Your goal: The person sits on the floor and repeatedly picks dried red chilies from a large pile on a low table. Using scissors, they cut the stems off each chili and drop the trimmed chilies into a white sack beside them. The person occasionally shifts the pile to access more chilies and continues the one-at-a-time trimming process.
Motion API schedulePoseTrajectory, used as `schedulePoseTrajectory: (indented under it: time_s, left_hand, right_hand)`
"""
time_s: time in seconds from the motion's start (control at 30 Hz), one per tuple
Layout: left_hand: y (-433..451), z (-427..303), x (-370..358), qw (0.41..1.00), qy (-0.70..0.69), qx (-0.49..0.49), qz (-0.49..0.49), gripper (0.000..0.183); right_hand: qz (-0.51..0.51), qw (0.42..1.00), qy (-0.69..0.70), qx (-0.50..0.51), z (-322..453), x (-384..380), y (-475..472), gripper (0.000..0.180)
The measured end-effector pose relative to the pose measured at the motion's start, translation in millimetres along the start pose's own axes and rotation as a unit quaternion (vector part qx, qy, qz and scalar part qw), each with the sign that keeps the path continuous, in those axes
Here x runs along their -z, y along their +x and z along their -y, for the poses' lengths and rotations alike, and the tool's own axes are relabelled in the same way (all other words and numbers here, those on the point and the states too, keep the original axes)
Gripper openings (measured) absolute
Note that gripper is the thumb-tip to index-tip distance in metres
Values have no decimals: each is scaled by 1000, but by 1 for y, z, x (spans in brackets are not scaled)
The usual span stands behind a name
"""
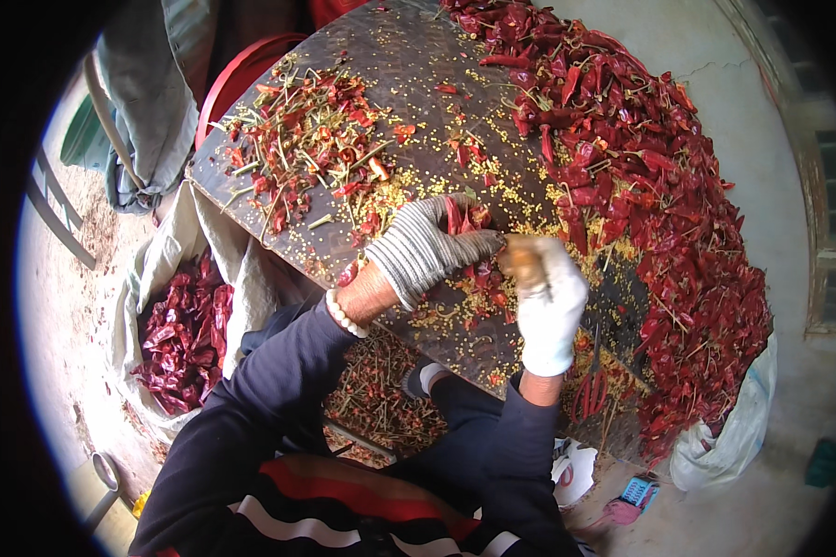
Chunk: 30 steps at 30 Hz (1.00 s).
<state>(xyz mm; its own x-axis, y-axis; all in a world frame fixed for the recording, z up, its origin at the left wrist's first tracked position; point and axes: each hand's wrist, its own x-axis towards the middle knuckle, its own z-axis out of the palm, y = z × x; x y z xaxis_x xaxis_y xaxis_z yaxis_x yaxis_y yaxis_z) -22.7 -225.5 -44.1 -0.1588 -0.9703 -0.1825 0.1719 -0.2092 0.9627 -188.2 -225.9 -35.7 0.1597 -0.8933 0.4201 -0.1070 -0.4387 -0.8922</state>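
Observation:
My left hand (pixel 435 244), in a grey-striped knit glove, is closed around some red dried chili peppers (pixel 465 214) above the table. Close beside it on the right is my right hand (pixel 547 292), in a white glove with brown-stained fingertips. Its fingers are blurred, and whether they hold anything cannot be told. Yellow seeds (pixel 390 195) and red pepper scraps lie under and around both hands. A large heap of dried red chili peppers (pixel 669 195) covers the table's right side. Red-handled scissors (pixel 590 393) lie just below my right hand.
Stems and pepper scraps (pixel 299 146) form a pile at the table's (pixel 404 42) left. An open white sack (pixel 129 313) of dried peppers stands at the left, near a red basin (pixel 240 73). Stems litter the floor (pixel 383 390) below. A translucent bag (pixel 731 432) sits at the lower right.

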Motion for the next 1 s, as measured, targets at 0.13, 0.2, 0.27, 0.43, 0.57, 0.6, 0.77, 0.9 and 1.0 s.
schedulePoseTrajectory:
  time_s: [0.13,0.2,0.27,0.43,0.57,0.6,0.77,0.9,1.0]
  left_hand:
    - [2,5,-6,999,46,-16,3,14]
    - [2,7,-7,995,98,-18,27,17]
    - [2,9,-7,986,150,-51,54,22]
    - [2,11,-16,974,203,-87,55,24]
    - [4,12,-19,967,222,-81,95,32]
    - [5,13,-19,965,233,-73,99,32]
    - [7,19,-19,959,248,-96,101,29]
    - [7,20,-19,959,232,-128,104,29]
    - [5,19,-20,946,266,-163,89,26]
  right_hand:
    - [8,980,-189,56,3,9,5,25]
    - [43,962,-257,86,6,7,6,27]
    - [57,944,-296,130,8,6,5,27]
    - [32,920,-361,150,12,8,-1,15]
    - [-5,972,-221,73,7,11,-3,13]
    - [0,976,-209,67,6,12,-4,14]
    - [1,990,-135,31,3,16,-8,18]
    - [-9,999,-38,-25,4,15,-11,21]
    - [-25,997,28,-62,4,11,-13,22]
